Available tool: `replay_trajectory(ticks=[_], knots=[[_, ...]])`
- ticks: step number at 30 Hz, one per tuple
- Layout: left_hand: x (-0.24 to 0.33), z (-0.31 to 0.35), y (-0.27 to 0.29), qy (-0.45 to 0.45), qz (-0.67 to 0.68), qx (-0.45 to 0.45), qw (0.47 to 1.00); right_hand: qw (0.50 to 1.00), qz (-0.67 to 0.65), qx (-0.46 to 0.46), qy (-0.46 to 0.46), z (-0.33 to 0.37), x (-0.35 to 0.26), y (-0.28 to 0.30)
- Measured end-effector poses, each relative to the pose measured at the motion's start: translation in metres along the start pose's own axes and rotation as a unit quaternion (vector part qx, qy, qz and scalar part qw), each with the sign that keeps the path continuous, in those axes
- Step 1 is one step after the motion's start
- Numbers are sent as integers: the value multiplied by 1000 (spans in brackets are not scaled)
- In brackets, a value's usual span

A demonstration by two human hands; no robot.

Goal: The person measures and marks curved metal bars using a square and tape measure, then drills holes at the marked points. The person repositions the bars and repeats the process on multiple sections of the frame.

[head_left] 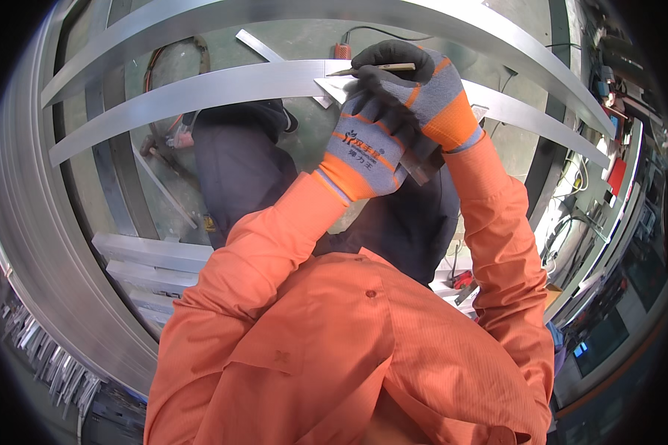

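Note:
A pencil point(384, 68) is pinched in my right hand point(439, 95), its dark tip pointing left over a silver metal bar point(200, 90) that runs crosswise in front of me. Just below and overlapping it, my left hand point(367, 144) has its fingers curled over a flat, pale metal set square point(332, 89) lying on the bar. Only a corner of the square shows left of the fingers. A dark, shiny block point(425, 169) juts out under the hands; whether it belongs to the square is hidden. Both hands wear grey and orange gloves with black fingers.
Another long silver bar point(274, 16) crosses beyond the first. Stacked metal profiles point(33, 222) line the left side, and shorter bars point(152, 252) lie near my left leg. A red-ended tool with a cable point(342, 51) rests on the floor beyond. Cables and gear crowd the right bench.

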State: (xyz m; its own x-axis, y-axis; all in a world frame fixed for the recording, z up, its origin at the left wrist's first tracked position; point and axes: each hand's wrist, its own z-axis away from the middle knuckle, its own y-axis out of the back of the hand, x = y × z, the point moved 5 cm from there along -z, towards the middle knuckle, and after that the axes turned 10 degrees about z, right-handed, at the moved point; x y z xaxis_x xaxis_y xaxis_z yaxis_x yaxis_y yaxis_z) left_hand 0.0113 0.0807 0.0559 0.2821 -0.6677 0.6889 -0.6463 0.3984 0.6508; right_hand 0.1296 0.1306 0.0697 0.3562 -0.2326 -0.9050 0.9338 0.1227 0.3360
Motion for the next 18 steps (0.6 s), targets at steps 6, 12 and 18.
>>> replay_trajectory(ticks=[6,12,18], knots=[[1,-1,2,-8,-4,3,1000,1000,16,-10,-4,-2,2,-1],[1,0,2,-8,-18,-4,1000,995,101,-19,13,-6,-2,-2],[0,1,2,1,-9,-7,1000,995,90,-36,-31,-13,-2,-5]])
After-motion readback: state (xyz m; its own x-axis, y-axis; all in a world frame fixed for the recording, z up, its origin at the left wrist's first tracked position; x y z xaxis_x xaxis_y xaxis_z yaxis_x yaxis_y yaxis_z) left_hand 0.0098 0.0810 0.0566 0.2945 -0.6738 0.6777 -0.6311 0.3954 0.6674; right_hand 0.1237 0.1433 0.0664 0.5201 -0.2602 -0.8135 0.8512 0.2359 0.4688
